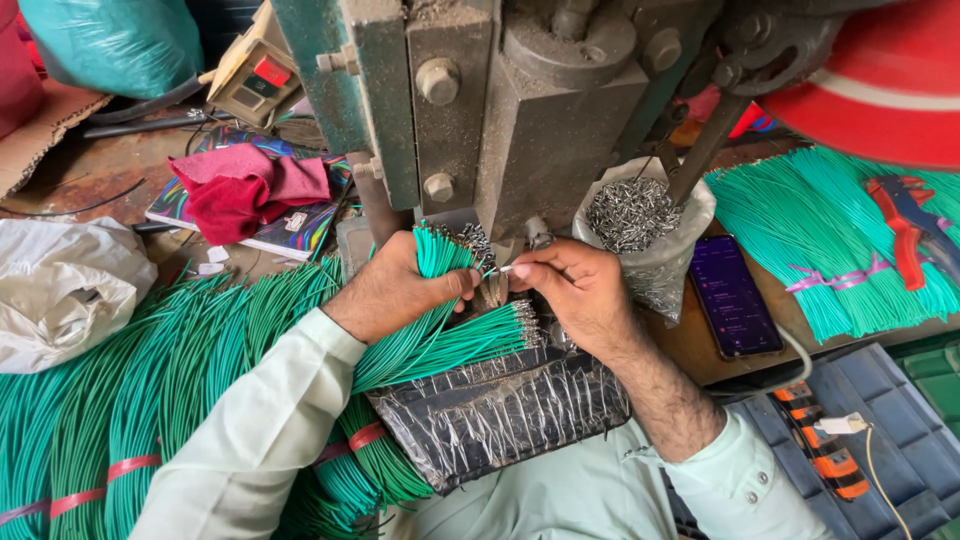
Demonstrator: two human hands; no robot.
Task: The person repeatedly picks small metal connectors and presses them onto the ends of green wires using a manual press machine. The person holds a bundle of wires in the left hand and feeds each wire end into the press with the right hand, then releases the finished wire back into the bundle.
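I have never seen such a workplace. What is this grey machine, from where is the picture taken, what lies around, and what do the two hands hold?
The one picture comes from a camera on the worker's head, looking down at their own hands. In front stands a heavy grey metal press with big bolts. The left hand grips a bunch of green wires, held upright. The right hand pinches a single wire end close under the press; whether it touches the machine I cannot tell. More green wires with small metal tips lie across a black pad wrapped in plastic. A clear bag of small metal pieces stands at the right, beside a phone. Large bundles of green wire lie at the left, and more at the right with red pliers on them.
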